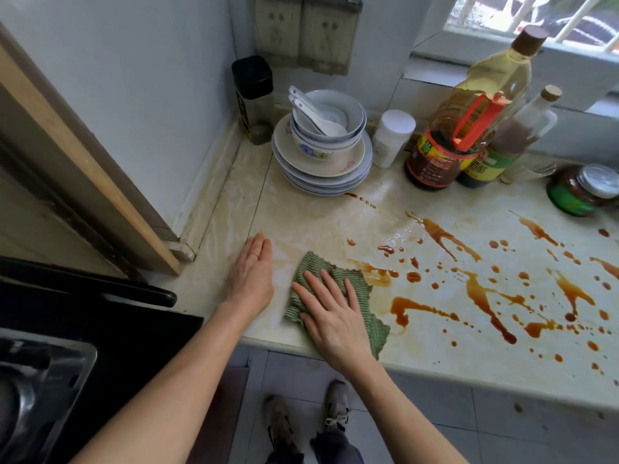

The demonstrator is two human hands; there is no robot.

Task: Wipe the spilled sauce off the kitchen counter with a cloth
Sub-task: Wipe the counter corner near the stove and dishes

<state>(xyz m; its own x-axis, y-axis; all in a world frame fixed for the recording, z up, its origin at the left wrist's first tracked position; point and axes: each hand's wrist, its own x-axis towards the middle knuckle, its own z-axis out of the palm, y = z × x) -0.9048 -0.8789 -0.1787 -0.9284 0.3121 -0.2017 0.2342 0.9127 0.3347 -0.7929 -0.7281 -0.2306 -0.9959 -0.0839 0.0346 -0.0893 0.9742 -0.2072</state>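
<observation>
A green ribbed cloth [360, 289] lies on the pale kitchen counter [301, 222] near its front edge. My right hand [330, 316] presses flat on the cloth with straight, spread fingers. My left hand [251, 272] rests flat on the bare counter just left of the cloth, fingers together. Brown spilled sauce [482, 293] covers the counter to the right of the cloth in streaks, puddles and drops; a smeared patch [378, 274] touches the cloth's right edge.
A stack of plates and bowls with spoons [321, 145] stands at the back. Right of it are a white container [392, 137], sauce and oil bottles [445, 142] and a jar [586, 189]. A black stove [83, 329] is at the left.
</observation>
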